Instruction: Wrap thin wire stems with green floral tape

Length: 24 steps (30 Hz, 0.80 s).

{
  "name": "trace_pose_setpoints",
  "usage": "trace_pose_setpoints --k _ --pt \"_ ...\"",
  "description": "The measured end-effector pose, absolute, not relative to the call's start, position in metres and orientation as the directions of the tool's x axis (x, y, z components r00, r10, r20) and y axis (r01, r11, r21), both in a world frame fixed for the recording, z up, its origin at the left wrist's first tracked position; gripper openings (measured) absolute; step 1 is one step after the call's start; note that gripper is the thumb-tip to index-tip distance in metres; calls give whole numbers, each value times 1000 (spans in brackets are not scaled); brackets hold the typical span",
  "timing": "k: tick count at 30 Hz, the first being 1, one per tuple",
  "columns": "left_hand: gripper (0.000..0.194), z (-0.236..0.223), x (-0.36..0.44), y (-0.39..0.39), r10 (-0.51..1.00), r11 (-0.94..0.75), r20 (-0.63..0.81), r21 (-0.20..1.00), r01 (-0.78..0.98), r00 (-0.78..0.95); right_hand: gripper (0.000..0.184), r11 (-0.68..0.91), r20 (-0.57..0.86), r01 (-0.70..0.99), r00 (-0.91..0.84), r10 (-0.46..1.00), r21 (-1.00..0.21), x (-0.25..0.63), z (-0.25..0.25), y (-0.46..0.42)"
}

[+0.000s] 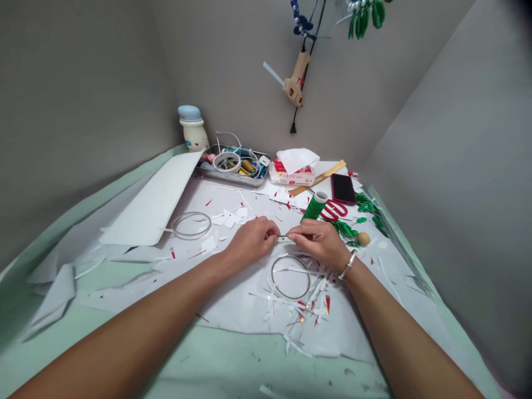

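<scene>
A thin green strand (282,236) spans the small gap between my two hands, above the paper-covered table. The fingertips of my left hand (254,238) are pinched on its left end. My right hand (318,244), with a silver bangle at the wrist, pinches the other end. Just behind the right hand a spool of green thread (313,207) leans to the right; its base is hidden, so I cannot tell whether the hand touches it. Below the hands lies a clear ring-shaped roll (291,277) among white paper strips. Whether the strand is bare thread or wrapped wire is too small to make out.
Red-handled scissors (333,210), green leaves (344,229), a round tan ball (363,239) and a phone (343,189) lie right. Behind are a tissue pack (293,172) and a metal tray (236,178). Coiled white wire (191,226) lies left. A glue gun (296,83) hangs above.
</scene>
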<state>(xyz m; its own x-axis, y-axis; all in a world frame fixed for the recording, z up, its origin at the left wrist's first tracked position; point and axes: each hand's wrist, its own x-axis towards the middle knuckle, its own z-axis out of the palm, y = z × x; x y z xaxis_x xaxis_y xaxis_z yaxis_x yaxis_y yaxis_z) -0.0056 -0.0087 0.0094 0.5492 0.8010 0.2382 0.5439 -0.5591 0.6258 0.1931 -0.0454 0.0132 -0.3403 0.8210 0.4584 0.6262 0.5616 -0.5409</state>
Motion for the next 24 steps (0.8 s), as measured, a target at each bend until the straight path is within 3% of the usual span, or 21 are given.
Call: trace_pose_setpoints --k 5,9,13,18,24 --pt "13 12 -4 -16 721 -558 198 734 387 664 19 511 469 588 -239 850 -627 201 10 -40" --pt "9 15 -4 -15 692 -335 115 926 176 713 19 464 440 590 -196 876 -661 206 5 -36" --pt "15 15 -4 -9 819 -149 76 985 84 568 18 459 407 606 -233 883 -649 204 4 -37" --pt "17 13 -4 -3 926 -213 123 951 223 357 15 538 313 650 -439 842 -536 192 8 -45" --pt "12 7 -6 -2 867 -487 287 662 570 407 13 625 402 630 -480 780 -462 187 12 -48"
